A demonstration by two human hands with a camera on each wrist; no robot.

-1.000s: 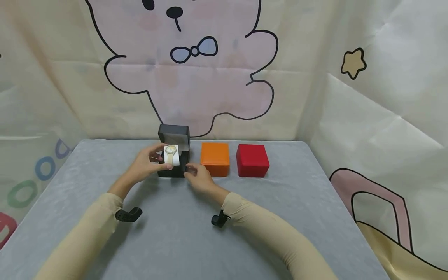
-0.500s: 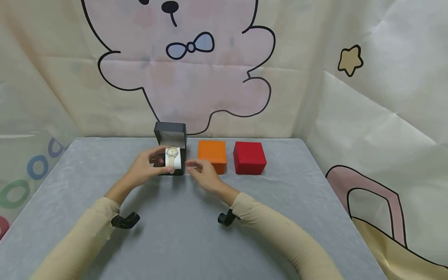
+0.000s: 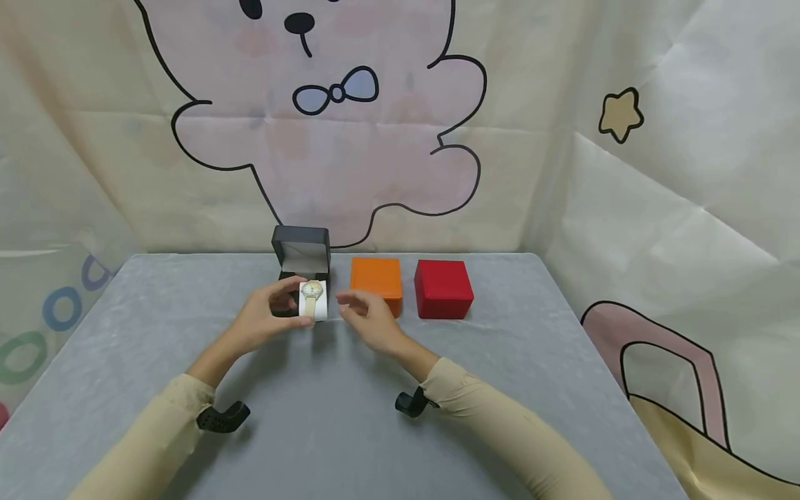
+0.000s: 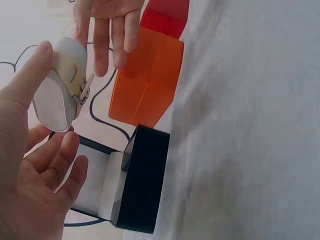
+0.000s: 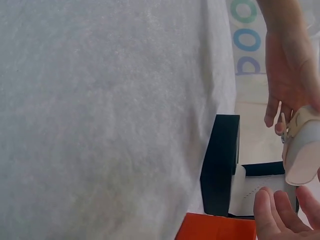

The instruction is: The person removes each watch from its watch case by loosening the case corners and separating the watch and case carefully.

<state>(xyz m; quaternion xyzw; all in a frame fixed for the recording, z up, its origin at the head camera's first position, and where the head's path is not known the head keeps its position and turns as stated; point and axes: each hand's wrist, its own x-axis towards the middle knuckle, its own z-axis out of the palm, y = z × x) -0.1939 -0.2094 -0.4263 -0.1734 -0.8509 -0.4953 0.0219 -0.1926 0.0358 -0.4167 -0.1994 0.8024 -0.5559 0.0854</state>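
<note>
1. The left hand (image 3: 265, 321) pinches a small white watch cushion (image 3: 313, 301) between thumb and fingers, holding it up off the table just in front of the open black box (image 3: 300, 267).
2. A cream-strapped wristwatch (image 3: 312, 292) is wrapped round that cushion; the head view shows its pale round dial facing up, and the left wrist view shows the strap buckle on the cushion's side (image 4: 82, 90).
3. The right hand (image 3: 369, 321) is just beside the cushion on its right, fingers loosely spread and slightly bent, holding nothing; whether its fingertips touch the cushion I cannot tell.
4. The black box stands on the grey table (image 3: 325, 417) with its hinged lid raised upright; its light-lined inside shows in the left wrist view (image 4: 92, 185).
5. Right of it, in a row near the table's far edge, stand a closed orange box (image 3: 376, 281) and a closed red box (image 3: 442, 289), the orange one near the black box, the red one just beside the orange.
6. Both forearms wear beige sleeves (image 3: 500, 430), each with a black mount at the wrist (image 3: 221, 419).
7. Behind the table hangs a backdrop with a cartoon bear outline (image 3: 325, 139) and a small star (image 3: 619, 115).
</note>
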